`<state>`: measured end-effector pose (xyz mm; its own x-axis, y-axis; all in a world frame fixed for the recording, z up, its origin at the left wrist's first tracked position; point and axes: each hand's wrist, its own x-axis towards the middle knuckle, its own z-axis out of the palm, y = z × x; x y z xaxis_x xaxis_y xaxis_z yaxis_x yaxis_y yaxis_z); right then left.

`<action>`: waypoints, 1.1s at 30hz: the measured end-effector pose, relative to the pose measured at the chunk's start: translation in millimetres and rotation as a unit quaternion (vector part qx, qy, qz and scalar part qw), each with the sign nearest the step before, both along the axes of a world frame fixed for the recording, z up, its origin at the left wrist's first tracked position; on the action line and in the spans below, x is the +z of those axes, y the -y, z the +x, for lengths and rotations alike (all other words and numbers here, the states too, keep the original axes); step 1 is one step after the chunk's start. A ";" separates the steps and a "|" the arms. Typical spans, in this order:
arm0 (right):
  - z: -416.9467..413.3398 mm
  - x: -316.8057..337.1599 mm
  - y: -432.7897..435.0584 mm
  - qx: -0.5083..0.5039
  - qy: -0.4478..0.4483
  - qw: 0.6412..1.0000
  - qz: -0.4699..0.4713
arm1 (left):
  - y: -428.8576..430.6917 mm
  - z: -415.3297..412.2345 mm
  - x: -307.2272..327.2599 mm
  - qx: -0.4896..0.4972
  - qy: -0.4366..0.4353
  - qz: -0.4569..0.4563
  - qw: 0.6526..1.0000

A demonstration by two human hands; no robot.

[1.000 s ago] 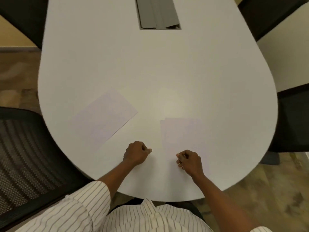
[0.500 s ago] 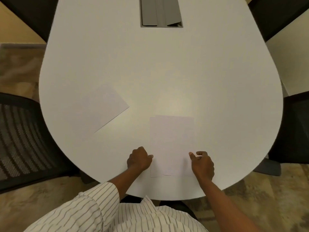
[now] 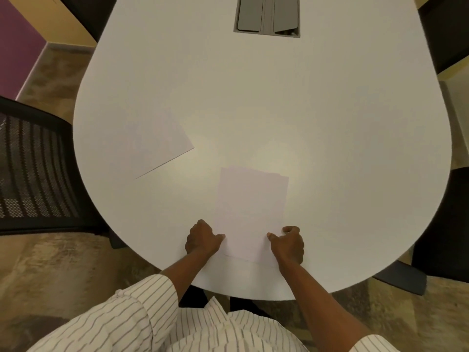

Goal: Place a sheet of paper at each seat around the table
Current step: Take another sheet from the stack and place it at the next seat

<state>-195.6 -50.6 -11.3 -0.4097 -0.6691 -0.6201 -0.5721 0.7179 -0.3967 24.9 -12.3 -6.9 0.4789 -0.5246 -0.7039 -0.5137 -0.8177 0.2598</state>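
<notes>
A small stack of white paper sheets [image 3: 251, 212] lies flat on the white table [image 3: 253, 97], near its rounded front end. My left hand [image 3: 201, 238] rests curled at the stack's lower left edge, thumb touching the paper. At the lower right corner my right hand [image 3: 288, 243] presses thumb and fingers on the sheets. A single white sheet [image 3: 154, 146] lies angled at the left side of the table, in front of a black mesh chair [image 3: 33, 168].
A grey cable hatch [image 3: 266, 17] is set into the table's middle, far from me. Dark chairs stand at the right edge [image 3: 441, 219] and at the far right [image 3: 446, 29]. Brown carpet surrounds the table.
The paper stack has been turned straight and slid toward the table's front. Both hands moved from loose fists beside it to its lower corners. My view shifted right.
</notes>
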 end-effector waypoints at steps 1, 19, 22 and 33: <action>-1.1 -1.7 0.0 -0.004 0.003 1.000 0.001 | -0.1 -0.8 -0.4 0.005 0.000 0.002 1.000; -34.8 -22.5 2.6 -0.093 0.108 0.989 -0.034 | -9.2 -8.6 5.8 0.106 -0.057 -0.073 0.990; -38.6 -20.5 3.7 -0.082 0.119 0.989 -0.037 | -11.0 -11.2 7.7 0.106 -0.062 -0.085 0.989; -40.0 -15.7 4.0 -0.013 0.066 0.996 -0.055 | -14.4 -17.9 11.0 0.084 -0.027 -0.104 0.991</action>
<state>-235.6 -54.6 -27.0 -0.3472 -0.7264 -0.5931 -0.4925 0.6795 -0.5438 7.0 2.1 4.2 0.5367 -0.5777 -0.6150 -0.3562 -0.8159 0.4555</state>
